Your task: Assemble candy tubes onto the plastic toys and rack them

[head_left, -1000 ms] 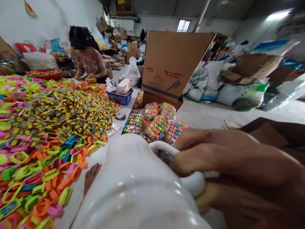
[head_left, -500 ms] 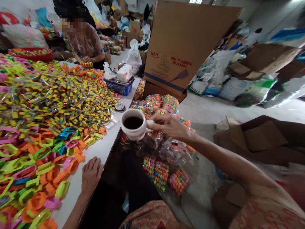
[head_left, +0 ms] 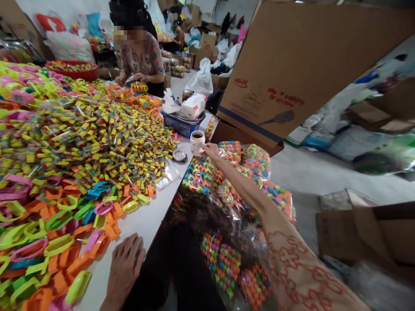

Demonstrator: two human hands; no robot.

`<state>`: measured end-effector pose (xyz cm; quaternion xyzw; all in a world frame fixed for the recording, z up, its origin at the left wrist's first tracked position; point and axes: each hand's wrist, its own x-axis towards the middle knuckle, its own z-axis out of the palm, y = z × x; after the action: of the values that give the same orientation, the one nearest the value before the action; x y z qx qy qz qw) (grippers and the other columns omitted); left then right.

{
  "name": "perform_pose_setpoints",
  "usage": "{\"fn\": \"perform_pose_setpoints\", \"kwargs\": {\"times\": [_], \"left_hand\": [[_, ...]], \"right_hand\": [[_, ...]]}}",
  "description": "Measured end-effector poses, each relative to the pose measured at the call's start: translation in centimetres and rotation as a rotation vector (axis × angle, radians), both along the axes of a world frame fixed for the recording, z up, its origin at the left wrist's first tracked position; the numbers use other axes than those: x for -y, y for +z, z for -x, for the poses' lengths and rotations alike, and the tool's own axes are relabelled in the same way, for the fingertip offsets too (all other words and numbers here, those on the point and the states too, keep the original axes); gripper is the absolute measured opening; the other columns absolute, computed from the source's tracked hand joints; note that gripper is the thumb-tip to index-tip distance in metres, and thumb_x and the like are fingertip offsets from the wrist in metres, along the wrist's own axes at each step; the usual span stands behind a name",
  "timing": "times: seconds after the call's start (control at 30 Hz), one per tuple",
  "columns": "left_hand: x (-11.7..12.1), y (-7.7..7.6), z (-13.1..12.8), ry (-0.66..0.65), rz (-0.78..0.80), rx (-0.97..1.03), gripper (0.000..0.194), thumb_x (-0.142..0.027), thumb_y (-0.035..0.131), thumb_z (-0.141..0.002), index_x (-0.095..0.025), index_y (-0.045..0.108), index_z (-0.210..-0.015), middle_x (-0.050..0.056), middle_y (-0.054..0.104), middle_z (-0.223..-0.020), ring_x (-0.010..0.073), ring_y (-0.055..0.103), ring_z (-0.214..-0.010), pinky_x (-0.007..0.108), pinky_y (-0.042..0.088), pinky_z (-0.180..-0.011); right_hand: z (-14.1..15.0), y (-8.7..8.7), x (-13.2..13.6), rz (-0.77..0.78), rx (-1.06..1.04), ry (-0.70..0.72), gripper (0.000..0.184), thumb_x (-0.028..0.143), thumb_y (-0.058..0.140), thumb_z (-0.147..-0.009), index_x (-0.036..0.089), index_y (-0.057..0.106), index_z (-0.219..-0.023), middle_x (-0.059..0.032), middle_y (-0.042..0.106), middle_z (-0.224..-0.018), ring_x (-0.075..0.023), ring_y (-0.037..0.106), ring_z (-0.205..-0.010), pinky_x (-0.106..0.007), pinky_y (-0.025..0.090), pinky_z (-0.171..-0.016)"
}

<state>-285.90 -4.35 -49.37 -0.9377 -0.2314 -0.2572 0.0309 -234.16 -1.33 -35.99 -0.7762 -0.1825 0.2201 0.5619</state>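
White counter [head_left: 149,220] runs near to far on the left, heaped with yellow wrapped pieces [head_left: 97,134] and loose coloured bands [head_left: 58,245]. Head view, only one to go on: right hand [head_left: 211,151] is out at the far end, grip clasping a white mug [head_left: 197,147] from its right side. Mug looks upright, at the counter's right edge, just near of the blue basket [head_left: 181,125]. Can't tell if its base sits on the counter or overhangs. Left hand [head_left: 126,263] lies palm down near the same edge, grip released, nothing in it. Main risk: base only partly supported; letting go like that could tip it right, onto the bagged pieces [head_left: 197,175] below. Dark contents [head_left: 197,135], likely drink, so the one-sided hold could let it tilt and slop over the bags. Second: overshoot far would bump the basket; drifting left and near could catch the round shiny item [head_left: 179,154]. Right forearm [head_left: 243,185] is well extended, so fine control is probably weaker.
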Motion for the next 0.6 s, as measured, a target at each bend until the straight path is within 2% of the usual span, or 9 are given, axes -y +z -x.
{"fn": "perform_pose_setpoints", "kwargs": {"times": [0.17, 0.37, 0.5, 0.6], "left_hand": [[-0.3, 0.2, -0.3, 0.0, 0.004, -0.012, 0.03, -0.029, 0.05, -0.104, -0.014, 0.065, -0.124, 0.015, 0.071, -0.125, 0.0289, 0.063, -0.114, 0.042, 0.044, -0.099], [-0.2, 0.4, -0.4, 0.002, 0.011, -0.026, 0.029, -0.028, 0.051, -0.103, -0.014, 0.064, -0.126, 0.015, 0.071, -0.125, 0.0286, 0.062, -0.116, 0.042, 0.044, -0.101], [-0.1, 0.5, -0.4, 0.005, 0.014, -0.036, 0.029, -0.026, 0.051, -0.103, -0.013, 0.064, -0.126, 0.016, 0.07, -0.126, 0.0293, 0.062, -0.116, 0.043, 0.043, -0.101], [-0.2, 0.5, -0.4, 0.014, 0.018, -0.035, 0.029, -0.027, 0.051, -0.104, -0.014, 0.064, -0.125, 0.015, 0.07, -0.126, 0.0289, 0.062, -0.116, 0.043, 0.043, -0.101]], "right_hand": [[-1.9, -3.8, -5.2, 0.022, -0.033, -0.034, 0.033, 0.025, 0.067, -0.098, 0.019, 0.05, -0.07, 0.0028, 0.057, -0.055, -0.0146, 0.071, -0.058, -0.017, 0.053, -0.048], [-2.5, -5.2, -9.1, 0.053, 0.002, 0.035, 0.027, 0.03, 0.06, -0.102, 0.018, 0.055, -0.079, 0.0012, 0.061, -0.061, -0.0158, 0.074, -0.067, -0.019, 0.059, -0.059], [-2.7, -5.4, -9.4, 0.146, 0.073, 0.089, 0.025, 0.037, 0.056, -0.104, 0.013, 0.063, -0.101, -0.0027, 0.067, -0.069, -0.0181, 0.074, -0.068, -0.023, 0.058, -0.06], [-1.8, -5.8, -7.9, 0.234, 0.168, 0.105, 0.045, 0.041, 0.058, -0.103, 0.008, 0.055, -0.133, -0.0082, 0.074, -0.083, -0.021, 0.075, -0.075, -0.029, 0.06, -0.067]]}}
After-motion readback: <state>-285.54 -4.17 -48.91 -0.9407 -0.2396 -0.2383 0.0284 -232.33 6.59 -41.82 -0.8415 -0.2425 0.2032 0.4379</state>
